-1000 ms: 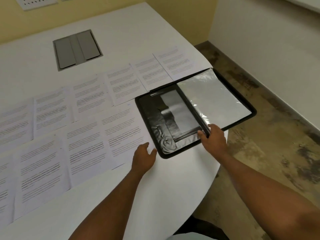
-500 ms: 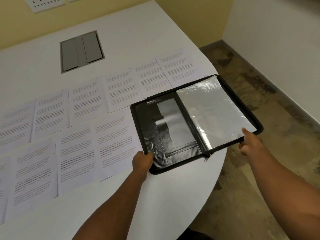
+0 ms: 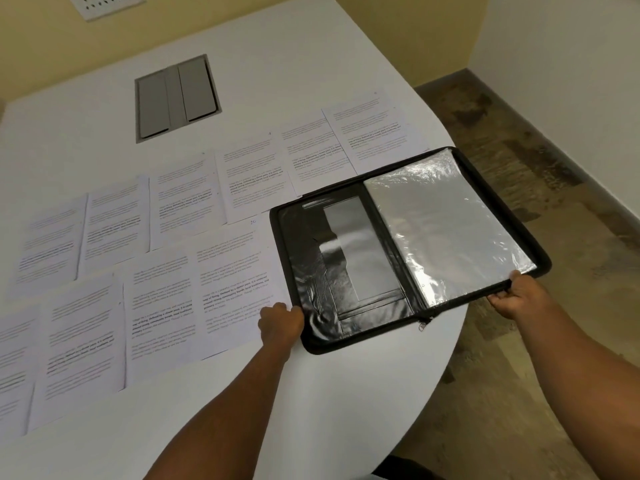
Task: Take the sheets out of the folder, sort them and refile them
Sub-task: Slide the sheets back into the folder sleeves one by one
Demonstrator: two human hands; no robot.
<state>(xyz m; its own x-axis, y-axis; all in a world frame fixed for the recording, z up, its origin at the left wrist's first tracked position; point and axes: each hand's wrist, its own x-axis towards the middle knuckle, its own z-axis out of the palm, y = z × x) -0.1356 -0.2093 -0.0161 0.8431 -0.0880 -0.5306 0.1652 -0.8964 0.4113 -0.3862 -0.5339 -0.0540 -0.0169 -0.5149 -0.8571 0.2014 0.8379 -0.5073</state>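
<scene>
So removal looks done — printed white paper sheets (image 3: 166, 271) lie spread in two rows on the white table (image 3: 311, 393); refiling remains. Open black zip folder with clear plastic sleeves (image 3: 446, 226) overhangs the right table edge — left hand (image 3: 281, 322) grips its near-left corner, right hand (image 3: 516, 295) pinches its near-right edge.

folder (image 3: 311, 271): glossy black | sleeve (image 3: 446, 223): shiny crinkled plastic | sheets (image 3: 232, 282): matt paper

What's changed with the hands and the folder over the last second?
The right hand left the spine and now grips the open black zip folder at its near right corner; the left hand took its near left corner. The printed white sheets stayed spread on the white table.
</scene>
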